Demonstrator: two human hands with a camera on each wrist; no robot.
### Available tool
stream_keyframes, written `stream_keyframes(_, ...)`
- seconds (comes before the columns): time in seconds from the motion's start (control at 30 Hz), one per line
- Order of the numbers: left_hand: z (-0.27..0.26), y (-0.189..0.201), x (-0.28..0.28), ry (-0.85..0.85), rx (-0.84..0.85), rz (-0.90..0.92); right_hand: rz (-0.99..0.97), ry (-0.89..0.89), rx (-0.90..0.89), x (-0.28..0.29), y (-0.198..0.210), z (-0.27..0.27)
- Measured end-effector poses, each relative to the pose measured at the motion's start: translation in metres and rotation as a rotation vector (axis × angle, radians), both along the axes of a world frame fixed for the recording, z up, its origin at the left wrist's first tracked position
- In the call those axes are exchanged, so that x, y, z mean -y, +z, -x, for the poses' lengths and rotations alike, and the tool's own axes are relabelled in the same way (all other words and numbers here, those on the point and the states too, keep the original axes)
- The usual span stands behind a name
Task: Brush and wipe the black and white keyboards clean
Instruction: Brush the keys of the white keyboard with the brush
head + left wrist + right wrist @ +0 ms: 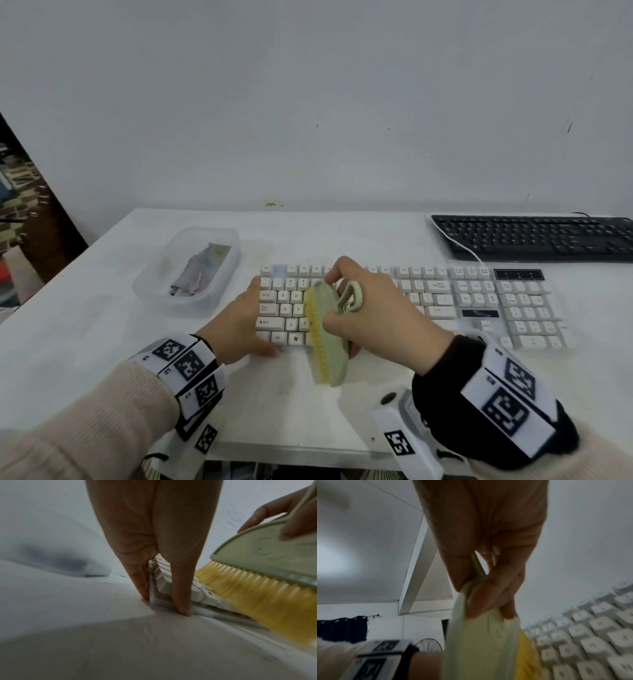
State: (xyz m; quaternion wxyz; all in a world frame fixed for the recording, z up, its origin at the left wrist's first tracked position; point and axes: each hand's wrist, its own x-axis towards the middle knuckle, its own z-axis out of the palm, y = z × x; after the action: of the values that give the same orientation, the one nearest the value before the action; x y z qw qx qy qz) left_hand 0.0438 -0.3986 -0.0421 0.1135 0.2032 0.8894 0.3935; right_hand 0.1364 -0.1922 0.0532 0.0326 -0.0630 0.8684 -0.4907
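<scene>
**Brush on the white board, left hand bracing the corner**

The right hand (373, 308) is clenched on the pale green plastic brush with yellow bristles (325, 335), thumb and fingers pinching its flat back, the loop handle poking out between them. The bristles are tilted onto the left-hand keys of the white full-size plastic keyboard (445, 305), which lies along the middle of the white table (102, 308).

The left hand (239, 322) straddles the keyboard's near-left corner — fingers straight, thumb and fingertips planted on either side of the edge, pressing rather than curling round it. Sensible: that board looks light and liable to skate on a smooth top, so pinning a corner is the place to steady it. The keycaps are stiff but could pop off, so soft bristles and light strokes suit.

Far right, well apart, the black keyboard (534, 236) sits by the wall. At left, a clear plastic tub (219, 294) holds a crumpled grey cloth (198, 270) — limp, easy to bunch.
</scene>
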Motion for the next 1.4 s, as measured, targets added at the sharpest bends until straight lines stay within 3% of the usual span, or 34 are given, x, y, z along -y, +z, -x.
stream_keyframes(0.3,-0.003,0.004,-0.003,0.003,0.004,0.028,0.092,-0.126,-0.173,0.011,0.012,0.029)
stream_keyframes(0.6,-0.006,0.007,-0.003,0.005,0.013,-0.025,0.031,0.002,-0.034,0.009,-0.002,0.006)
stream_keyframes(0.8,-0.003,0.005,0.000,0.014,-0.023,0.039,0.103,-0.134,-0.201,0.010,0.008,0.026)
stream_keyframes(1.13,-0.004,0.006,-0.003,-0.004,-0.016,0.010,0.032,-0.031,-0.057,0.010,-0.005,0.006)
stream_keyframes(1.3,-0.005,0.006,-0.003,0.000,-0.007,-0.014,0.120,-0.152,-0.212,0.012,0.007,0.024)
stream_keyframes(1.4,-0.005,0.006,-0.002,0.000,-0.009,-0.016,0.090,-0.129,-0.211,0.016,0.000,0.025)
